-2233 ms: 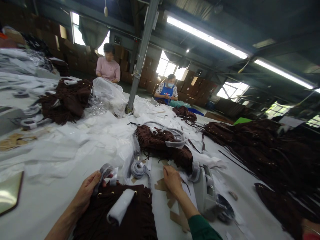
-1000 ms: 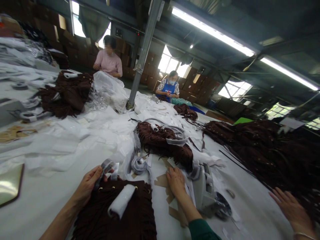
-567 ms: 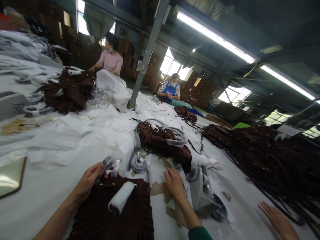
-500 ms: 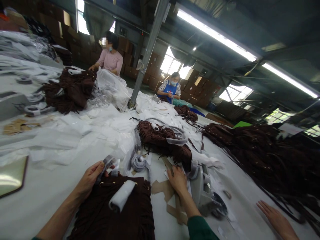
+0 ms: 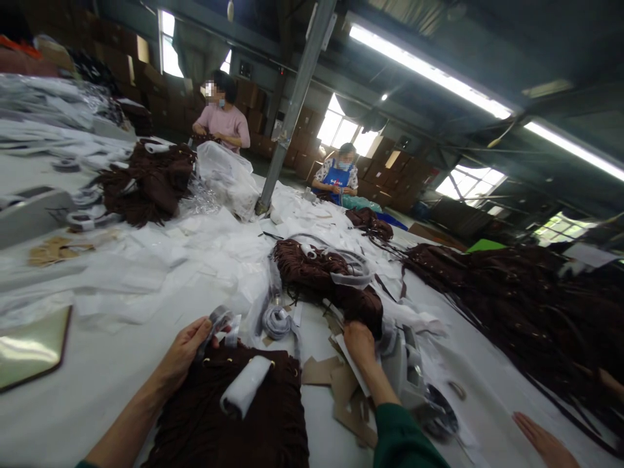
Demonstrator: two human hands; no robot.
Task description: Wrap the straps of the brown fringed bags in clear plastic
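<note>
My left hand (image 5: 181, 354) pinches a grey wrapped strap (image 5: 218, 323) at the top left corner of a dark brown fringed bag (image 5: 229, 416) lying in front of me. A white foam roll (image 5: 242, 393) lies on that bag. My right hand (image 5: 359, 343), fingers curled, reaches under the edge of a second brown fringed bag (image 5: 327, 281) farther out, over brown cardboard pieces (image 5: 336, 383) and a white paper slip (image 5: 351, 370). What its fingers hold is hidden.
A grey tape dispenser (image 5: 407, 377) sits right of my right hand. Another person's hand (image 5: 541, 442) rests at the lower right. Brown bag heaps (image 5: 511, 305) fill the right and the far left (image 5: 146, 182). Two people work beyond a steel post (image 5: 287, 123). White sheets (image 5: 146, 273) cover the table.
My right hand has moved forward off the cardboard pieces to the edge of the second brown bag. My left hand keeps its pinch on the strap. The view has shifted slightly.
</note>
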